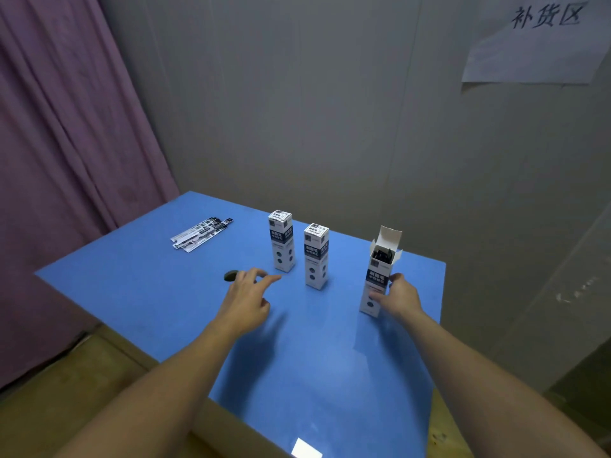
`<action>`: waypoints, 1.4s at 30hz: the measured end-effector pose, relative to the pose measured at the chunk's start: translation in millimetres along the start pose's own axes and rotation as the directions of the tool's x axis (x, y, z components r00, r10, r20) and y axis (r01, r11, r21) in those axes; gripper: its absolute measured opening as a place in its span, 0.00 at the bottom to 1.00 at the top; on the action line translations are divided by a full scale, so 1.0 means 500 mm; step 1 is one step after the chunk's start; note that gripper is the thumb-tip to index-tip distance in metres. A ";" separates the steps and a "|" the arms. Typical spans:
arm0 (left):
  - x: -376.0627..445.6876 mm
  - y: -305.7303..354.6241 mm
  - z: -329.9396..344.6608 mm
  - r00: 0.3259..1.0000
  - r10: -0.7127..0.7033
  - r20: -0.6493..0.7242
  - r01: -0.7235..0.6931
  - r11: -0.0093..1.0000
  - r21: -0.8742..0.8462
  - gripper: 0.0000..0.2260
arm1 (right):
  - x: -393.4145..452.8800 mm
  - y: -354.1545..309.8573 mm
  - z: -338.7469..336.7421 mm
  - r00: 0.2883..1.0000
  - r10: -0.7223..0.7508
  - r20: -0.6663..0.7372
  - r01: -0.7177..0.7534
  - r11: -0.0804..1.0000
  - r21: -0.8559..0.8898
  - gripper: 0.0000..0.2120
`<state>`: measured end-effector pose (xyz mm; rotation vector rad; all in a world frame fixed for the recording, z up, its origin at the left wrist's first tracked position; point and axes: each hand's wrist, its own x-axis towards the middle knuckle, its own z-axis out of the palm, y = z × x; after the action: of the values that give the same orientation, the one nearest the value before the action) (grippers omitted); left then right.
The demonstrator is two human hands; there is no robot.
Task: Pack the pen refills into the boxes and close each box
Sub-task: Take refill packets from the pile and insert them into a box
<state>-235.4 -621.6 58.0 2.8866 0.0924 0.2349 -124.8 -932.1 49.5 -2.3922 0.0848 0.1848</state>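
Observation:
Three tall white-and-dark refill boxes stand upright on the blue table [165, 285]. The right box [380, 269] has its top flap up, and dark refill ends show inside. My right hand [398, 297] grips this box around its lower half. The middle box [316, 256] and the left box [281, 241] are closed. My left hand [246, 297] hovers over the table left of the boxes, fingers loosely extended and holding nothing. A small pile of packaged pen refills [201, 233] lies flat at the far left.
A dark round hole [230, 276] sits in the table just beyond my left hand. A grey wall runs behind the table, with a purple curtain [66, 143] on the left. A white slip [306, 449] lies at the table's near edge.

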 end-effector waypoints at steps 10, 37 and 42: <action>-0.051 -0.192 -0.035 0.988 -0.093 0.124 0.077 0.988 0.134 0.25 | -0.100 -0.083 0.045 0.957 0.245 0.155 -0.099 0.779 -0.618 0.12; -0.112 -0.694 -0.215 0.965 -0.245 0.095 0.237 0.967 0.091 0.22 | -0.151 -0.627 0.536 0.884 -0.262 0.386 0.453 0.681 -0.575 0.16; -0.036 -0.760 -0.195 0.956 -0.263 0.133 0.254 0.964 0.082 0.19 | -0.069 -0.673 0.580 0.888 -0.242 0.390 0.440 0.692 -0.572 0.17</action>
<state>-285.7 -232.4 55.1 2.9029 0.4562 -0.0239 -152.4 -487.7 68.6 -2.9788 -0.6826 0.4377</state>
